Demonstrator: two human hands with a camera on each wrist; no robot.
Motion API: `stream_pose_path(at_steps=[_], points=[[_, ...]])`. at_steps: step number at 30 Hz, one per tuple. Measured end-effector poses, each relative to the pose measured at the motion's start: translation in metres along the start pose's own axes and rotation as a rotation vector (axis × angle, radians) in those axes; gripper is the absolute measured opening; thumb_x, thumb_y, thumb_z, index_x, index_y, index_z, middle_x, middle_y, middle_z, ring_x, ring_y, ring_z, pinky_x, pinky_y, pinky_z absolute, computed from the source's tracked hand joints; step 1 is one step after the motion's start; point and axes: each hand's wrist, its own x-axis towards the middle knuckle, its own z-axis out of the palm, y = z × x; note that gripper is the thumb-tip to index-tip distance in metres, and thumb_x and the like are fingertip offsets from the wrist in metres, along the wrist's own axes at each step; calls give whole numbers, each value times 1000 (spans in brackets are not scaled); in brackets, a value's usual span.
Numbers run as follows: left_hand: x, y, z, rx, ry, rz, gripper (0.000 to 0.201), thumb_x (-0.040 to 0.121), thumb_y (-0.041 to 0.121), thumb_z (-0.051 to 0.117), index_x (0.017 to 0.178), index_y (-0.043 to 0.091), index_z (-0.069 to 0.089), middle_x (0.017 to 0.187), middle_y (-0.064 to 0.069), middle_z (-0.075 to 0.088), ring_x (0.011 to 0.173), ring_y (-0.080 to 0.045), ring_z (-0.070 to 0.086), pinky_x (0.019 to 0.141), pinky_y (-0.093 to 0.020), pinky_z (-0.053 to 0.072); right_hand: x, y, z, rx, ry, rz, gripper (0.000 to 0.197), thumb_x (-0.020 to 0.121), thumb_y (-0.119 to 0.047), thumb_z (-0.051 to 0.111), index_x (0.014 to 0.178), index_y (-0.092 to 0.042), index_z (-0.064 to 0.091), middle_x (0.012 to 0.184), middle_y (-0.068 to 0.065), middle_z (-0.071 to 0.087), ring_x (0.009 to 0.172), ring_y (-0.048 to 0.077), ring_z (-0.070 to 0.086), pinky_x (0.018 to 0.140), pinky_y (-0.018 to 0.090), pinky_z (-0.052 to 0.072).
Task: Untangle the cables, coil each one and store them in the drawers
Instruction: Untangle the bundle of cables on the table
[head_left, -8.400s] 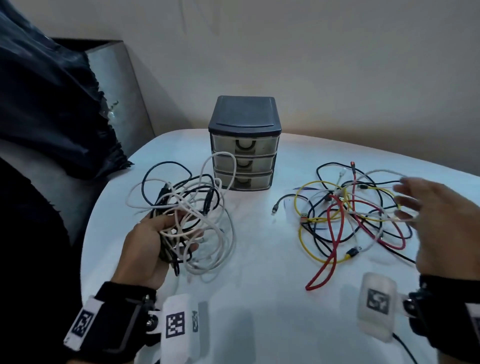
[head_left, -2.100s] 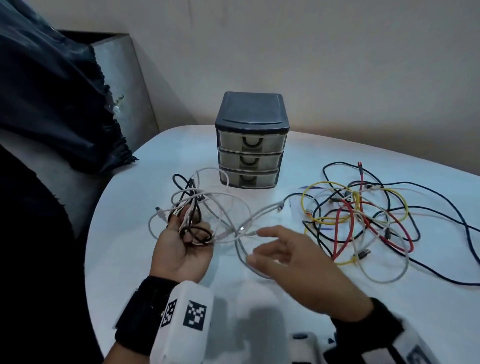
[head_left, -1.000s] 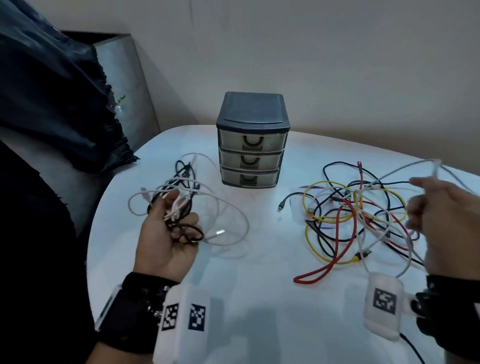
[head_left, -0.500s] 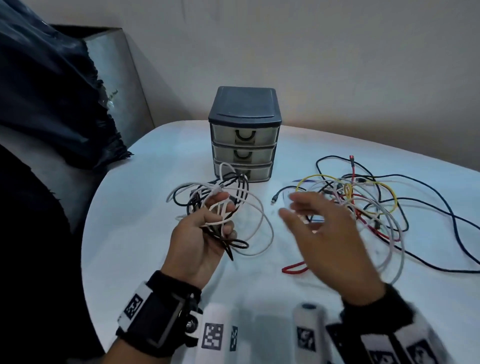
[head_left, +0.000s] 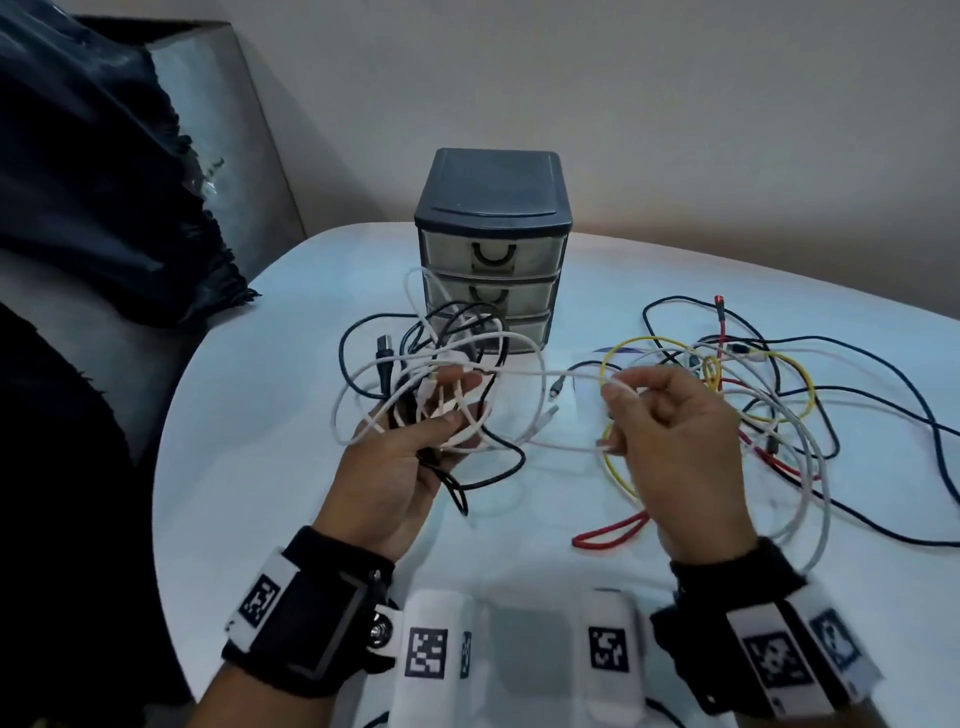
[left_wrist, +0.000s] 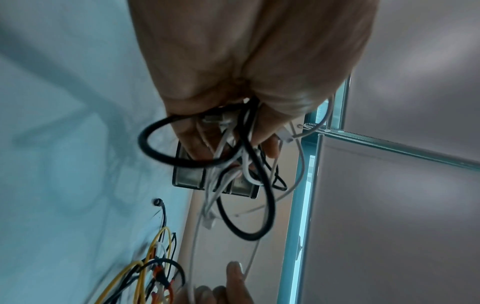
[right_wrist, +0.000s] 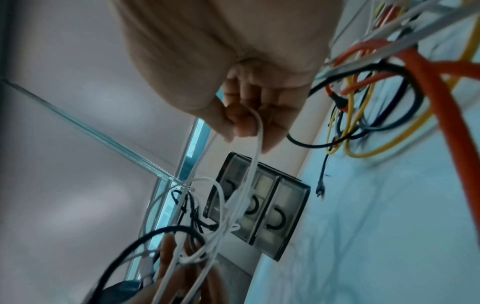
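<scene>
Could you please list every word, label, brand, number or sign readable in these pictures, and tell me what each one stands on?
There is no readable text in any view.
The wrist bands and the white wrist cameras bear black-and-white square marker patterns, not letters or numbers.
The drawer unit shows no label or brand.
The cables held in the left hand and the right hand carry no legible print; both wrist views are blurred.

Surface: a white table (head_left: 291, 519) is carrying everything.
Back centre: a dark three-drawer unit (head_left: 493, 208) is standing on it.
Right: a colourful cable tangle (head_left: 769, 395) is lying spread out.
</scene>
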Motion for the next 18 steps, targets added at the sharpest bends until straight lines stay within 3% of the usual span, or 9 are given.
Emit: stream_pose_path(at_steps=[3, 6, 8, 10, 12, 14, 15, 18], points=[[-7, -5, 6, 20, -34, -14, 40, 73, -6, 60, 108, 11, 68, 111, -8, 74, 100, -25, 72, 85, -36, 59, -4, -2, -3, 81, -8, 131, 15, 95, -24, 64, 85, -14, 66, 65, 4, 67, 60, 17, 68, 53, 30, 53], [-12, -9, 9, -6, -11, -24, 50, 71, -7, 60, 118, 10, 66, 116, -12, 72, 109, -31, 68, 94, -41, 55, -19, -4, 3, 126, -261, 351, 26, 98, -34, 56, 93, -13, 69, 83, 8, 76, 78, 25, 74, 61, 34, 57], [-14, -9, 9, -18, -1, -10, 46, 74, -10, 59, 112, 13, 72, 115, -14, 71, 112, -33, 66, 100, -45, 51, -28, -3, 12, 116, -396, 404, 17, 96, -27, 60, 100, -13, 68, 91, 11, 76, 84, 28, 74, 64, 35, 58], [-16, -8, 7, -16, -22, -8, 48, 81, -16, 52, 101, 19, 78, 113, -13, 72, 111, -30, 66, 103, -43, 49, -33, 0, 17, 49, -500, 389, 16, 90, -17, 68, 105, -11, 66, 89, 12, 76, 74, 27, 73, 55, 30, 55], [-17, -7, 4, -27, -55, -20, 56, 83, -24, 41, 113, 12, 71, 116, -15, 71, 116, -31, 64, 102, -42, 49, -35, 3, 18, -51, -593, 370, 17, 85, -17, 74, 99, -10, 67, 77, 13, 74, 53, 21, 62, 43, 24, 42], [-16, -4, -1, -41, -88, -25, 65, 79, -28, 38, 133, 4, 54, 128, -21, 63, 121, -34, 60, 102, -47, 48, -31, 7, 14, -98, -560, 356, 13, 85, -20, 74, 83, -7, 70, 58, 5, 63, 43, 14, 41, 41, 21, 29], [-15, -2, -4, -55, -109, -23, 70, 76, -26, 39, 138, 4, 49, 134, -20, 60, 122, -35, 59, 103, -49, 47, -27, 9, 12, -77, -476, 342, 17, 87, -19, 72, 79, -4, 70, 53, 2, 53, 43, 12, 35, 42, 21, 25], [-12, 5, -9, -95, -127, -14, 75, 72, -19, 45, 141, 11, 47, 138, -12, 58, 125, -37, 57, 100, -53, 48, -11, 5, -2, 53, -149, 239, 15, 90, -13, 68, 80, -2, 69, 51, -4, 48, 46, 10, 35, 40, 21, 27]])
